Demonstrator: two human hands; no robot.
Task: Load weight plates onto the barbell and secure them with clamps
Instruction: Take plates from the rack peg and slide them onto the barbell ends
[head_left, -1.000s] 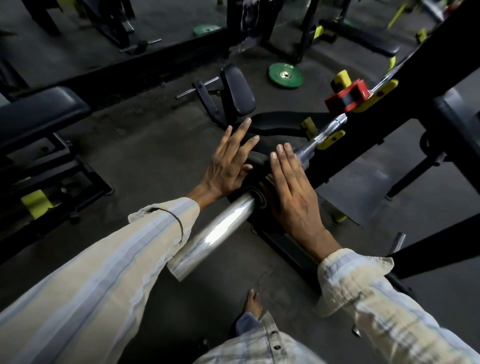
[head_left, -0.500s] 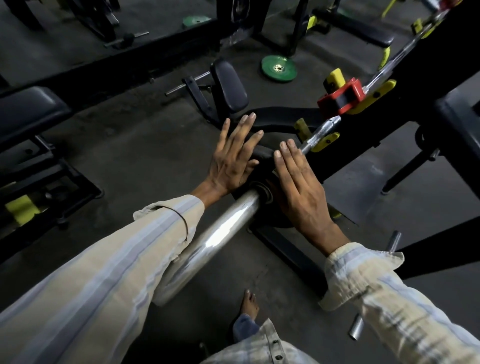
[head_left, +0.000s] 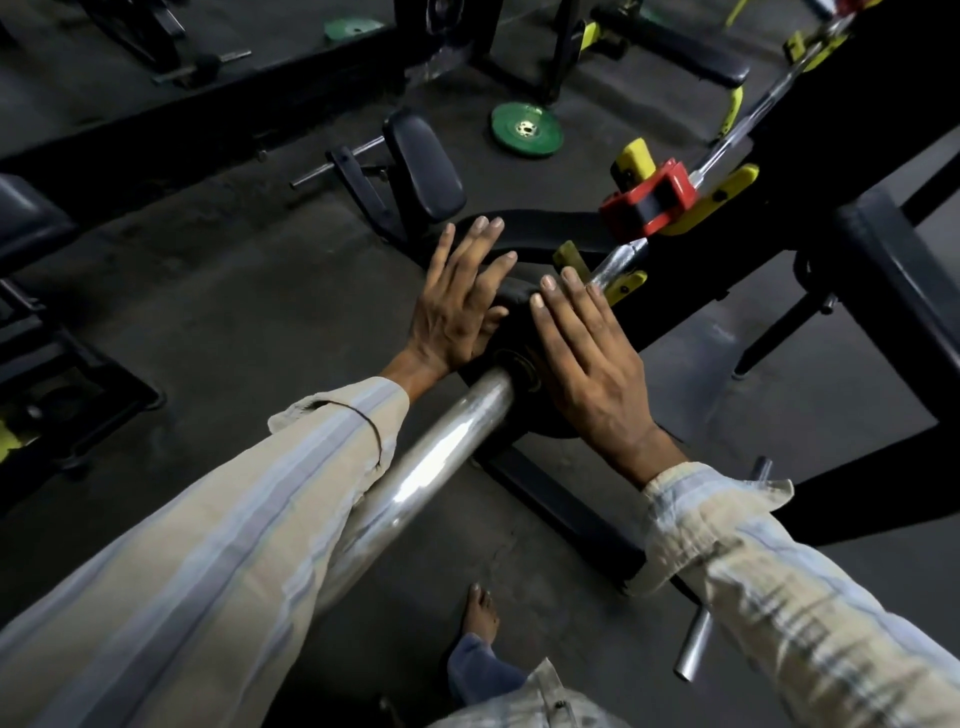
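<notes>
A chrome barbell sleeve (head_left: 431, 467) runs from the lower left up toward the rack. A black weight plate (head_left: 511, 312) sits on that sleeve, mostly hidden behind my hands. My left hand (head_left: 457, 306) lies flat against the plate's left face with fingers spread. My right hand (head_left: 592, 364) presses flat on the plate's right side, fingers straight. Neither hand grips anything. A red clamp (head_left: 649, 200) rests farther along the bar by the yellow rack hooks (head_left: 727, 189).
A green plate (head_left: 525, 129) lies flat on the floor beyond. A small black padded seat (head_left: 426, 166) stands behind the hands. Black rack beams (head_left: 810, 171) cross the right side. A bench (head_left: 26, 218) is at left. My bare foot (head_left: 482, 608) is under the bar.
Both hands have slid the black plate farther along the sleeve toward the rack, so more bare chrome shows behind it. The view has shifted a little forward.
</notes>
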